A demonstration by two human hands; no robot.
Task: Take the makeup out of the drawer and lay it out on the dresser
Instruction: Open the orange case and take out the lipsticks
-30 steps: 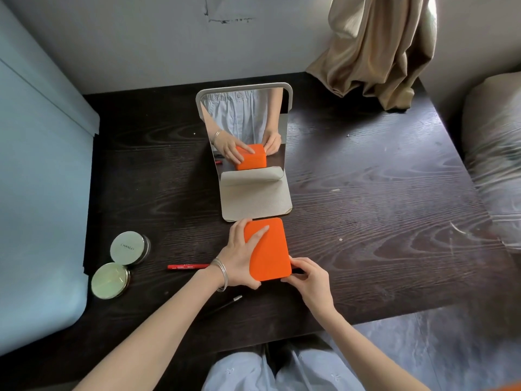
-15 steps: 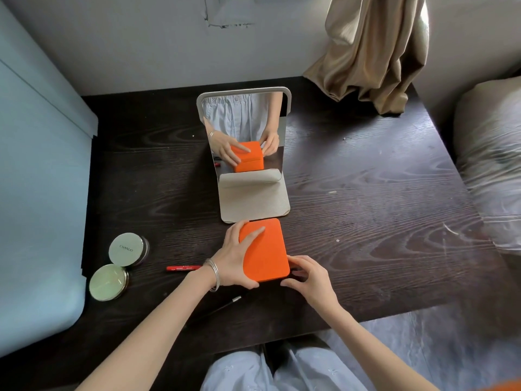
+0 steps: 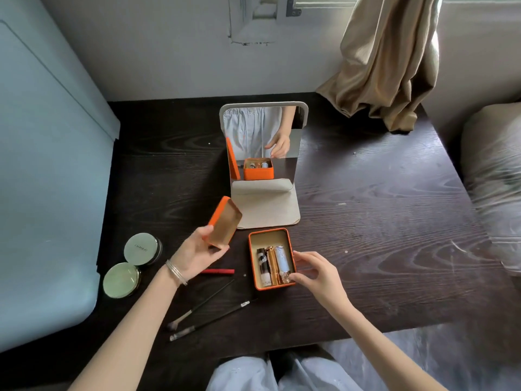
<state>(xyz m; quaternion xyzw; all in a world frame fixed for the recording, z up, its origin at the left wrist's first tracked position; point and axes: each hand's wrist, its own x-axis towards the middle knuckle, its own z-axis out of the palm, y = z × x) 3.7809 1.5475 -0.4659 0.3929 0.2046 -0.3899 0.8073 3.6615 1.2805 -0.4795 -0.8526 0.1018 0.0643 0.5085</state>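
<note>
Head view: the counter (image 3: 366, 221) carries a mirror (image 3: 263, 142) at centre rear, with bare wood to its right. The tin (image 3: 253, 266) sits open just before the mirror base, three lipsticks (image 3: 273, 265) inside. The left hand (image 3: 194, 255) grips the lid (image 3: 225, 222), tilted clear to give access. The right hand (image 3: 315, 273) pinches the tin's right rim, likely steadying it. Compacts (image 3: 132, 263) and brushes (image 3: 208, 311) lie left, near the front edge.
</note>
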